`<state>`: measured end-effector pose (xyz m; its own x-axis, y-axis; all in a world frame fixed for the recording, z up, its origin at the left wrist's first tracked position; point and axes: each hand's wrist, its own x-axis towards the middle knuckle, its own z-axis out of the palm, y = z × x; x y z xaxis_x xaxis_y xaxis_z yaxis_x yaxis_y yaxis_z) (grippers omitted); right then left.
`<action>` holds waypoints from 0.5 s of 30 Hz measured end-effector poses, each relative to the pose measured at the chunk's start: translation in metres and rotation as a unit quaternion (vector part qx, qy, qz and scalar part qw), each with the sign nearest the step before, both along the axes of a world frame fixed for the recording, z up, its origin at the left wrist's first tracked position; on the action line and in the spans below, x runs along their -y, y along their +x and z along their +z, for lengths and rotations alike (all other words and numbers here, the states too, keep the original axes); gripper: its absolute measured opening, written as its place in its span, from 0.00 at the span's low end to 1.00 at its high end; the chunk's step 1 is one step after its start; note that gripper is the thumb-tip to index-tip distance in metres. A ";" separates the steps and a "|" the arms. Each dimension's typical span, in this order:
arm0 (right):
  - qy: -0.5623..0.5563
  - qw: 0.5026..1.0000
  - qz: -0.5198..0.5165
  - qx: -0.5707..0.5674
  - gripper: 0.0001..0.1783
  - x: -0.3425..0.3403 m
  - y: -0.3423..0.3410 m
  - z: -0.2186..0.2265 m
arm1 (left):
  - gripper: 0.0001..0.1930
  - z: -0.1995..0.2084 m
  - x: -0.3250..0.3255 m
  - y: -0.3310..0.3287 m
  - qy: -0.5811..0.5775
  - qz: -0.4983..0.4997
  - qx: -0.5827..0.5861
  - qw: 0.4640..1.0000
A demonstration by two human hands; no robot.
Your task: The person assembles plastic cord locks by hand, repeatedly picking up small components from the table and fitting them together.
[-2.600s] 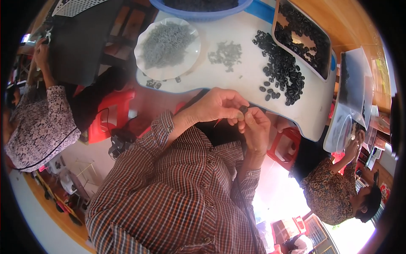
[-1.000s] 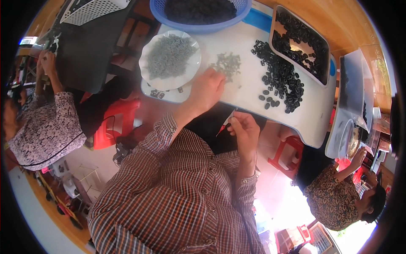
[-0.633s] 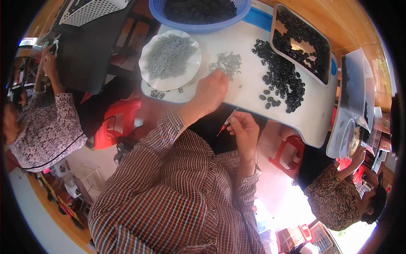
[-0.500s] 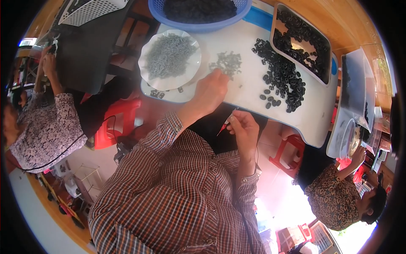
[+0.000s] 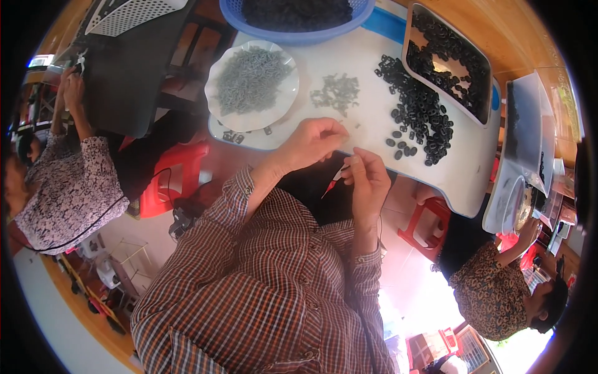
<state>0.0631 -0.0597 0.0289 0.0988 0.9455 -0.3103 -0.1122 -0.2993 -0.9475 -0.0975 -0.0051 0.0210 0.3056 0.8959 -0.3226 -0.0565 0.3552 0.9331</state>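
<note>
Space has closed between the two hands: the left hand [image 5: 311, 144], a moment ago down at the near edge of the loose pile of small grey pieces [image 5: 335, 92], has drawn back towards six o'clock, over the table's [image 5: 374, 148] near edge, and the right hand [image 5: 370, 174] has risen to meet it. They are near each other but apart. Left thumb and fingertips curl towards one another — whether a grey piece sits between them is too small to tell. Right thumb and forefinger pinch a slim red-and-white tool [image 5: 331, 183], its red end slanting down to seven o'clock. Seen from the hands, the grey pile lies at twelve, the white plate [image 5: 286, 101] heaped with similar pieces at ten, and the black oval rings [image 5: 423, 121] at two. The change suggests that reaching is over and close two-handed work is due — a judgement only, as nothing is visibly joined.
</note>
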 end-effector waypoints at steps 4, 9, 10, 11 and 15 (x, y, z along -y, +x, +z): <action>0.028 0.999 -0.025 -0.007 0.10 -0.001 -0.002 0.007 | 0.08 -0.001 0.004 0.002 -0.048 -0.053 0.039 0.997; 0.047 0.999 -0.017 0.009 0.08 0.002 0.002 0.002 | 0.09 -0.002 0.006 0.005 -0.061 -0.087 0.044 0.993; 0.053 0.998 -0.018 0.012 0.07 0.002 0.003 0.001 | 0.09 -0.003 0.006 0.005 -0.066 -0.095 0.044 0.992; 0.052 0.998 -0.021 0.014 0.07 0.002 0.004 0.002 | 0.09 -0.002 0.006 0.006 -0.066 -0.097 0.045 0.992; 0.046 0.998 -0.028 0.018 0.06 0.004 0.006 0.001 | 0.09 -0.005 0.008 0.010 -0.070 -0.104 0.068 0.990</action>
<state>0.0694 -0.0633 0.0296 0.1620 0.9625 -0.2175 -0.0907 -0.2049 -0.9746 -0.0873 -0.0134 0.0160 0.5280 0.7580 -0.3829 -0.0892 0.4979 0.8626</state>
